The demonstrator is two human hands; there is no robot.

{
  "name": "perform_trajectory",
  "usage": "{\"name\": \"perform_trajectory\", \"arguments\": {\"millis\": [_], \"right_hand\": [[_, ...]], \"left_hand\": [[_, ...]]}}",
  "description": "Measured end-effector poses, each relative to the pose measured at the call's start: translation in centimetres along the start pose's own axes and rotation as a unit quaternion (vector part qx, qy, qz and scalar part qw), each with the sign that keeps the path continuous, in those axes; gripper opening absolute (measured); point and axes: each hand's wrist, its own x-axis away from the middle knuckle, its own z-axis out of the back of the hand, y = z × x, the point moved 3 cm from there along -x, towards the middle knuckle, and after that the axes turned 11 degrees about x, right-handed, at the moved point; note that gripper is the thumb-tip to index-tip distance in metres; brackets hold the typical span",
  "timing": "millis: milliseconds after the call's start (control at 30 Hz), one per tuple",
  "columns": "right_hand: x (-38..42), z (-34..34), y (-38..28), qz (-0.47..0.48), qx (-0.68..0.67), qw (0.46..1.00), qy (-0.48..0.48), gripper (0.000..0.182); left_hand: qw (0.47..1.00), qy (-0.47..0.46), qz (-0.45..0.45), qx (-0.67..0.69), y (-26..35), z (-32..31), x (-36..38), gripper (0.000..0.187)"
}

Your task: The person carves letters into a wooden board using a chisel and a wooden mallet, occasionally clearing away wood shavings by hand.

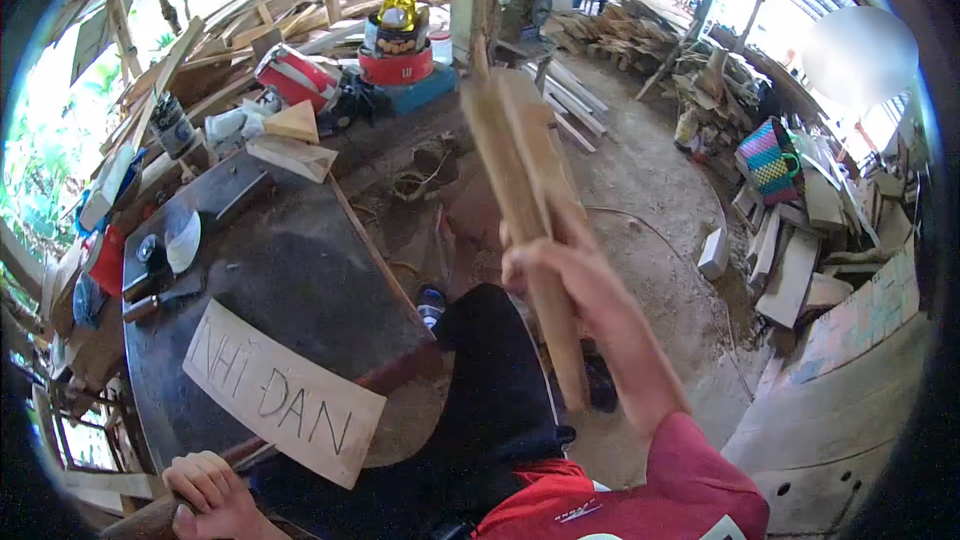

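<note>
My right hand (565, 255) is raised in front of me, fingers wrapped around a long light-brown wooden board (515, 175). The board stands almost upright, and its top end is blurred. Low on the left, my left hand (212, 490) has curled fingers beside a dark wooden edge. What it grips, if anything, I cannot make out. Between that hand and my leg lies a pale wooden plank (285, 385) with "NHI DAN" lettered in dark strokes. It rests partly on a dark tabletop (300, 280).
A knife (165, 300) and a white scoop-shaped piece (183, 242) lie on the tabletop. Behind it are a red-and-white container (298, 77) and a gold-topped stack (398, 10). Timber offcuts (790, 280) and a woven basket (770, 162) are at right.
</note>
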Motion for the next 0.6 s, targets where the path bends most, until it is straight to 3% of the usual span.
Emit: {"name": "perform_trajectory", "arguments": {"millis": [100, 200, 233, 267, 333, 433, 500, 600], "right_hand": [[-2.4, -0.9, -3.4, 0.06, -0.071, 0.992, -0.084, 0.027], [-4.2, -0.7, 2.5, 0.083, 0.059, 0.995, -0.005, 0.017], [-3.7, -0.9, 5.4, 0.052, 0.089, 0.994, 0.027, 0.018], [-2.8, -1.2, 8.3, 0.02, 0.117, 0.991, 0.056, 0.023], [-0.8, -1.4, 13.3, -0.033, 0.078, 0.996, 0.007, 0.026], [0.4, -1.8, 15.5, -0.104, 0.067, 0.992, -0.011, 0.027], [-0.9, -1.6, 12.7, -0.032, 0.119, 0.992, 0.001, 0.025], [-2.6, -1.8, 3.4, 0.074, 0.143, 0.986, 0.046, 0.023]], "left_hand": [[0.999, -0.041, 0.023, 0.012, -0.6, -0.5, -0.9, 0.039], [0.999, -0.047, 0.007, -0.012, -1.2, -0.1, -0.7, 0.04], [0.994, 0.048, -0.073, -0.069, -1.6, -0.1, -0.1, 0.04], [0.997, 0.027, -0.053, -0.056, -1.7, 0.2, -0.1, 0.04], [0.999, -0.013, -0.021, -0.036, -1.5, 0.7, 0.0, 0.04], [0.997, -0.034, 0.038, -0.063, -0.9, 0.7, -0.5, 0.038], [0.997, -0.022, 0.027, -0.062, 0.0, 0.3, -0.8, 0.037], [0.999, -0.019, 0.006, -0.037, -0.4, 0.3, -1.5, 0.037]]}}
